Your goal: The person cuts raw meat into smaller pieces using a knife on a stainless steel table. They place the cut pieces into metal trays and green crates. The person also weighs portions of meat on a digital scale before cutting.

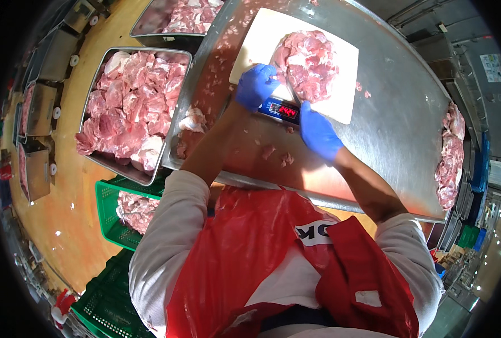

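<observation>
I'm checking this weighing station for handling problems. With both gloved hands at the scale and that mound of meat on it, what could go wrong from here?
1. The meat pile is heaped high on the white scale platform; pieces could roll off onto the steel table.
2. The left hand and right hand sit beside the scale display; leaning on the platform might skew the reading.
3. Loose scraps near the table edge could drop to the floor.
</observation>
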Demonstrator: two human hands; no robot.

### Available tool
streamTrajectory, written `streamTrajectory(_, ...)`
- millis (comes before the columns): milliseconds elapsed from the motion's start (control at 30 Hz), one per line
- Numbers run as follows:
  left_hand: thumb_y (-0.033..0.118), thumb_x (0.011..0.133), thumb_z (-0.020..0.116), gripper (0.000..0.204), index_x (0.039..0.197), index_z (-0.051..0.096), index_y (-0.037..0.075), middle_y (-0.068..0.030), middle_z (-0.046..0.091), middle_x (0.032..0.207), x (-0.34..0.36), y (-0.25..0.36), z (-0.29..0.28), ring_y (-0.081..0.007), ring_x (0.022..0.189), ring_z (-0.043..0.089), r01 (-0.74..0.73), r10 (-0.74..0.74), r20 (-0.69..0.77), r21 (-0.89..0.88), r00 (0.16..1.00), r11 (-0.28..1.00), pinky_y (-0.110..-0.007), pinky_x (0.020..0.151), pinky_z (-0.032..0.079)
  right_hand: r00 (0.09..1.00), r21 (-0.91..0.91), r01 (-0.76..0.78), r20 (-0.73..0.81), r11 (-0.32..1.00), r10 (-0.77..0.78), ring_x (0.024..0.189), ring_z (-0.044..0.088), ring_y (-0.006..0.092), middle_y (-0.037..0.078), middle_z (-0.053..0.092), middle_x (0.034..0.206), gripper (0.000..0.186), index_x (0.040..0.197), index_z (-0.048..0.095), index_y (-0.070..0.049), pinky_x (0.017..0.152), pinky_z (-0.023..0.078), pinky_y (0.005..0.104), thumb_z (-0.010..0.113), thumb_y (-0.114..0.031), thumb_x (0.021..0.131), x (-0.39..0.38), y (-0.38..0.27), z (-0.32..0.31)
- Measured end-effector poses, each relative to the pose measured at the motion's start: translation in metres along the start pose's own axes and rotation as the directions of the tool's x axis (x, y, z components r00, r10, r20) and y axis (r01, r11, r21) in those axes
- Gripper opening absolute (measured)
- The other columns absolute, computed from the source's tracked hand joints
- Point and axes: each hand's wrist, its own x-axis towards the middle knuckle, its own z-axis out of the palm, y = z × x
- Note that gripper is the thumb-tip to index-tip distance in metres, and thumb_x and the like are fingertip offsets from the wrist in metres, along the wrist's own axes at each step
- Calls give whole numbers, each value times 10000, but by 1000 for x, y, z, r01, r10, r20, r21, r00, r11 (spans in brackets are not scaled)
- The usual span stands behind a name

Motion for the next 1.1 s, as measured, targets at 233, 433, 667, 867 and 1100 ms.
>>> streamTrajectory(233, 103, 733, 724, 157, 875, 688, 47, -112, 672, 790, 3, -12, -7, -241, 711, 671, 119, -120, 13, 45, 993, 992, -353, 655, 533, 979, -40, 141, -145, 989, -145, 859, 670, 461, 331, 654, 932, 197, 1035, 505, 100, 763, 539, 499, 478, -36, 895, 79, -16, 18)
streamTrajectory(433, 86, 740, 710, 117, 843, 727, 33, -55, 698, 722, 17, -9, -27, -105, 656, 644, 265, -281, -173, -110, 944, 958, -277, 644, 520, 996, 45, 30, -83, 999, -27, 803, 683, 445, 300, 667, 862, 192, 1064, 488, 66, 702, 547, 510, 479, -51, 912, 29, 4, 14)
streamTrajectory(667, 87, 846, 599, 134, 934, 688, 37, -47, 681, 826, 120, -98, -112, -140, 736, 636, -114, 132, 16, 617, 991, 779, -306, 645, 509, 996, -184, -50, 59, 982, 62, 726, 624, 466, 275, 628, 806, 159, 1104, 435, -28, 584, 472, 549, 482, -100, 970, -113, 88, -16)
streamTrajectory(867, 150, 908, 579, 189, 1009, 644, 4, -51, 650, 859, 188, -127, -140, -155, 777, 589, 168, -101, -185, 393, 977, 904, -323, 723, 499, 911, 64, -10, -411, 998, 35, 752, 615, 466, 248, 628, 839, 119, 1035, 529, -35, 617, 468, 529, 537, -139, 977, -98, 110, -1)
streamTrajectory(1100, 499, 694, 832, 1089, 1446, 289, -72, -362, 374, 1378, 63, 54, 11, -453, 1299, 417, 419, -392, 328, -12, 860, 908, -487, 1069, 382, 842, 502, 94, -501, 859, 200, 762, 639, 294, 199, 636, 817, 358, 974, 572, 19, 723, 486, 400, 499, -329, 1013, 27, 166, -52)
